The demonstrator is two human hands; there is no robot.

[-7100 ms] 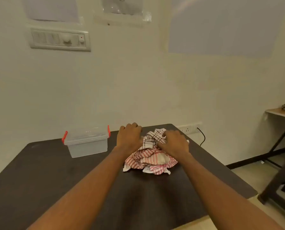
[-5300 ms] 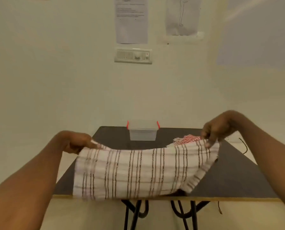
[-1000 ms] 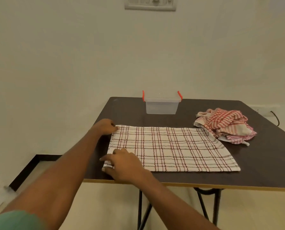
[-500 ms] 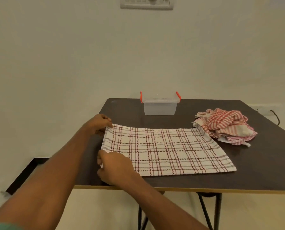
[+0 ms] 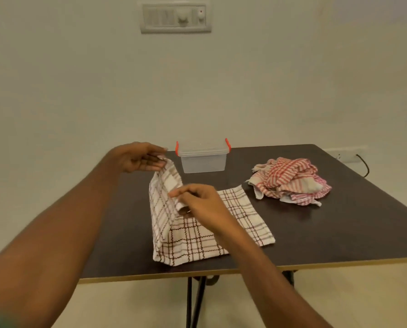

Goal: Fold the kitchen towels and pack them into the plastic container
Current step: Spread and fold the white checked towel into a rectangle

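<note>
Checked towel (image 5: 197, 235) left edge raised, pinched in both hands' fingers (image 5: 161, 159).

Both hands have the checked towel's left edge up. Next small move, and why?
Probably carry that edge rightward and lay it on the far end. The left hand and right hand pinch the lifted left edge of the brown-checked white towel; its right half lies flat on the dark table, so the fold is unfinished.
</note>
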